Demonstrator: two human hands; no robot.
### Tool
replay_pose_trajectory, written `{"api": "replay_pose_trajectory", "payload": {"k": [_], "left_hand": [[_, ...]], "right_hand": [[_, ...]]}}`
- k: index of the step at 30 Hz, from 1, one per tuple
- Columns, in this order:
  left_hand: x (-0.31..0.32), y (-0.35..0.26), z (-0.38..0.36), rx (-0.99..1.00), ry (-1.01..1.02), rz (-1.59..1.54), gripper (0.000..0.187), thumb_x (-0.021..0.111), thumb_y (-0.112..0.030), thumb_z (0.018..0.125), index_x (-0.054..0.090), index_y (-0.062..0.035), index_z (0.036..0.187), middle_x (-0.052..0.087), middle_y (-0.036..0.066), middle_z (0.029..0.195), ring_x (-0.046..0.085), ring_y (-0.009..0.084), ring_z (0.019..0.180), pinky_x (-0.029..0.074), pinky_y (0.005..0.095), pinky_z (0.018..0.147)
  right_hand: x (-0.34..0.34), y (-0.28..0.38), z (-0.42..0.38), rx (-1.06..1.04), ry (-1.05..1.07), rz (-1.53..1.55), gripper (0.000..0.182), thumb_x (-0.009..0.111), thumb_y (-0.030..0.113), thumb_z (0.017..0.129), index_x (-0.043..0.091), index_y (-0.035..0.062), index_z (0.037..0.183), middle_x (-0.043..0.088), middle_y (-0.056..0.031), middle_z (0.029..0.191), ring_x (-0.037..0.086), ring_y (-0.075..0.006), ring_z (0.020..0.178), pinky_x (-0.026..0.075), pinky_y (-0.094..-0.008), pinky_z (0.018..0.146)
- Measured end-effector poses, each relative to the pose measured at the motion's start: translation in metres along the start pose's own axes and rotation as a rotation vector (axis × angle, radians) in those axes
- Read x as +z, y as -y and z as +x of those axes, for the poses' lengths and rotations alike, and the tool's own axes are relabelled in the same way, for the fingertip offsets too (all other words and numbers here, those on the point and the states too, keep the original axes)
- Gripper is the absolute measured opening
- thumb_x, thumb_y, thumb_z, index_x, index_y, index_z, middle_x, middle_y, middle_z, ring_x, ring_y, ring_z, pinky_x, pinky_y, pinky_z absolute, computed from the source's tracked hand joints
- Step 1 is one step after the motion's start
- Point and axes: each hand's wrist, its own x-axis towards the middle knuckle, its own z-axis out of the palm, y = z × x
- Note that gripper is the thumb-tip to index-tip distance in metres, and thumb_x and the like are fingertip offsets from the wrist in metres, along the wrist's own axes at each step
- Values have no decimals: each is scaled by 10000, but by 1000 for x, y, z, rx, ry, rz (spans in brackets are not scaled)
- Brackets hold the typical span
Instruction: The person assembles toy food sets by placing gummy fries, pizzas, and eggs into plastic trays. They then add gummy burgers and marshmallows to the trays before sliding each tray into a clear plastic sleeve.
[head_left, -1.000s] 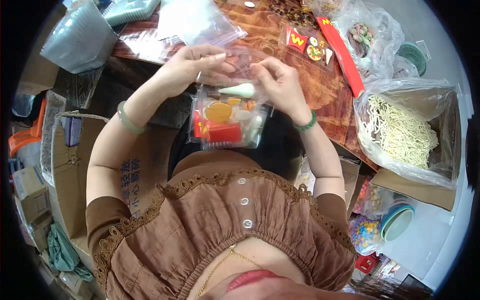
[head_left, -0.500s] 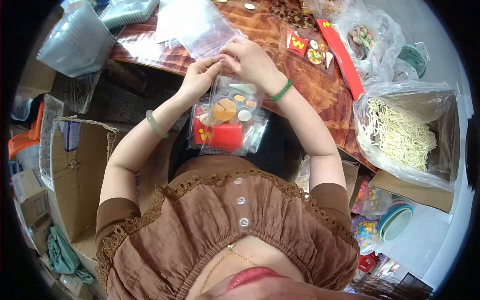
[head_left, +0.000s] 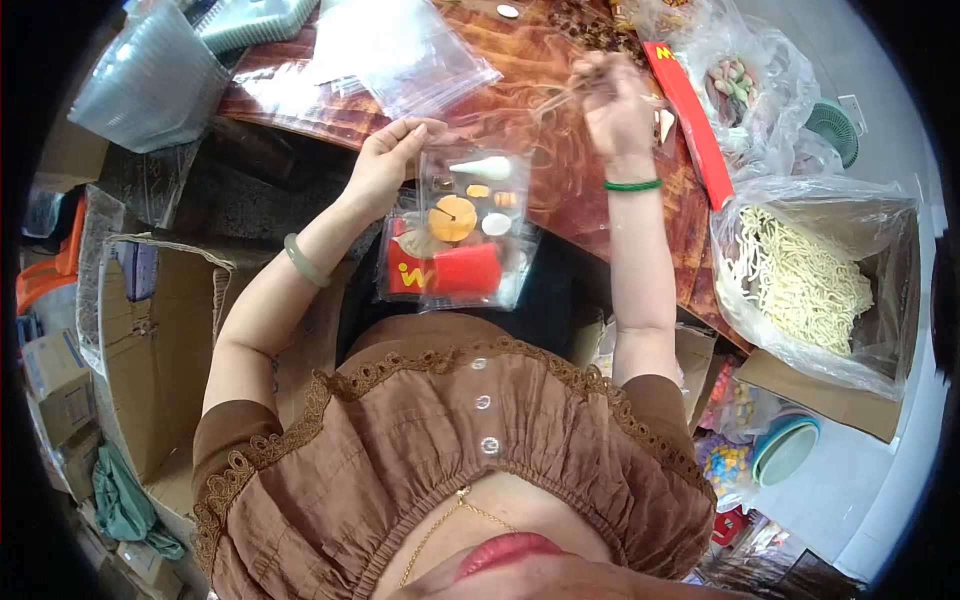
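Note:
My left hand (head_left: 395, 160), with a pale bangle at its wrist, pinches the upper left corner of a clear plastic bag (head_left: 515, 215). Inside show an orange disc (head_left: 452, 218) with a slit, a white cone-shaped piece (head_left: 485, 169), a white oval piece (head_left: 495, 223) and a red block (head_left: 468, 272). Behind it overlaps another clear pack with a red carton piece (head_left: 402, 275) marked in yellow. My right hand (head_left: 615, 105), wearing a green bead bracelet, is raised over the table at the right. Its fingers are smeared by motion, with a faint clear streak to their left.
Clear bags (head_left: 400, 50) lie flat on the wooden table (head_left: 285, 100). Clear plastic trays (head_left: 150, 80) are stacked at the left. A long red strip (head_left: 690, 125) lies at the right edge, near a lined box of cream-coloured strands (head_left: 800, 280). An open carton (head_left: 165, 350) stands at the left.
My right hand has left my left hand and swung right, over where the small filled pack lies. My left hand has shifted slightly left, still at the bag's top.

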Motion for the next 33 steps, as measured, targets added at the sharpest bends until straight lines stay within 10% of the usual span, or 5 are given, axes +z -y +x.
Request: {"api": "replay_pose_trajectory", "payload": {"k": [5, 9, 17, 21, 33], "left_hand": [[-12, 13, 1, 21, 23, -161, 231, 571, -91, 933, 534, -10, 1146, 654, 111, 1099, 634, 140, 932, 524, 273, 812], [-2, 17, -1, 81, 120, -148, 241, 601, -15, 887, 552, 22, 1121, 634, 142, 1138, 623, 207, 1031, 544, 346, 872], [-15, -2, -10, 272, 305, 32, 132, 612, 72, 802, 614, -32, 721, 616, 156, 1180, 596, 224, 1092, 513, 370, 925], [-25, -18, -27, 172, 402, -403, 456, 621, -164, 869, 495, 24, 1266, 508, 185, 1319, 527, 279, 1196, 465, 425, 978], [30, -40, -90, 256, 194, 63, 360, 582, 53, 863, 549, 19, 1220, 659, 134, 1077, 649, 144, 926, 545, 259, 810]], "right_hand": [[-50, 70, -24, 319, 264, 148, 326, 439, 362, 1000, 566, 67, 1052, 481, 21, 789, 331, -26, 518, 234, -138, 403], [-16, 21, -61, 524, 197, -712, 309, 599, 257, 926, 601, 97, 1191, 636, 19, 969, 457, 6, 593, 301, -112, 472], [-20, -34, -80, 254, 392, -284, 156, 581, -103, 778, 636, 39, 743, 583, -56, 1024, 554, -102, 902, 462, -238, 776], [-26, -38, -90, 164, 480, -274, 168, 575, -127, 750, 626, 33, 740, 574, -71, 1035, 556, -122, 929, 461, -259, 824], [10, 20, -113, 250, 386, -554, 237, 711, 65, 819, 604, 7, 1022, 639, -40, 1000, 593, -86, 932, 492, -253, 838]]}}
